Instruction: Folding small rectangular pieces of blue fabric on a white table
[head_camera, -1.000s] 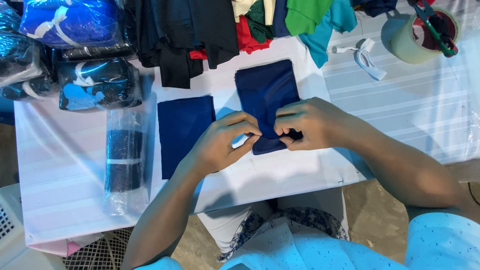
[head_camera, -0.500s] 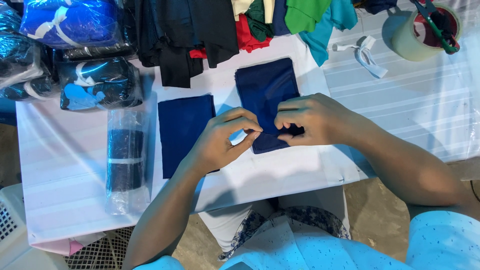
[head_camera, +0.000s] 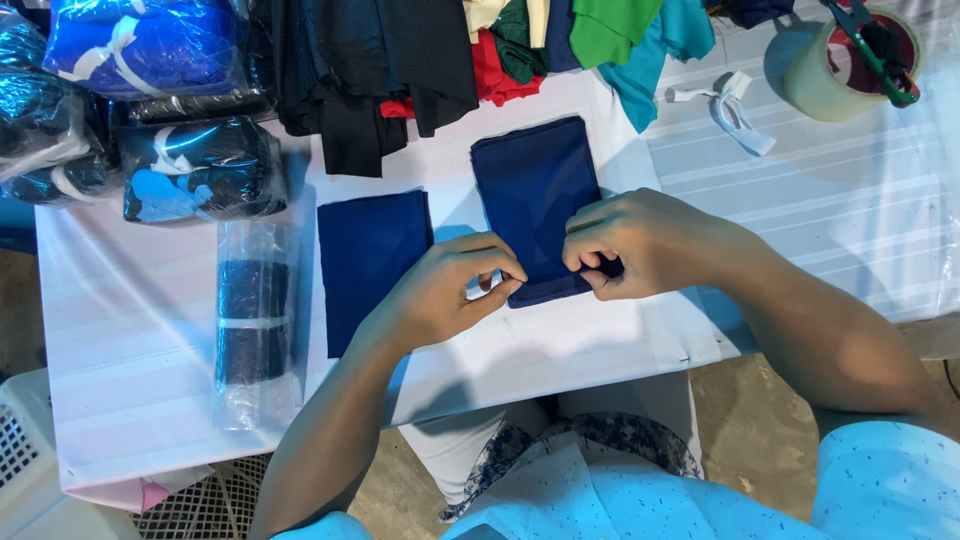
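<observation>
At the white table's (head_camera: 560, 345) near edge, L hand (head_camera: 445, 295) & R hand (head_camera: 640, 245) are pinching the folded navy cloth's (head_camera: 535, 190) bottom hem, w/ a second navy piece (head_camera: 370, 255) lying flat alongside, untouched.

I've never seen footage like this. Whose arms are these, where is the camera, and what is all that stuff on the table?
There is no machine here: a person wears a camera on the head, so you look down along their own two bare arms. The left hand and right hand both pinch the near edge of a folded navy cloth lying on the white table. A second navy cloth lies flat just left of it, untouched. Further left lies a dark garment in a clear plastic bag, and beyond it shiny wrapped bundles. Along the far edge is a pile of garments in black, red, green and teal. At the far right stands a tape roll with scissors resting in it.
</observation>
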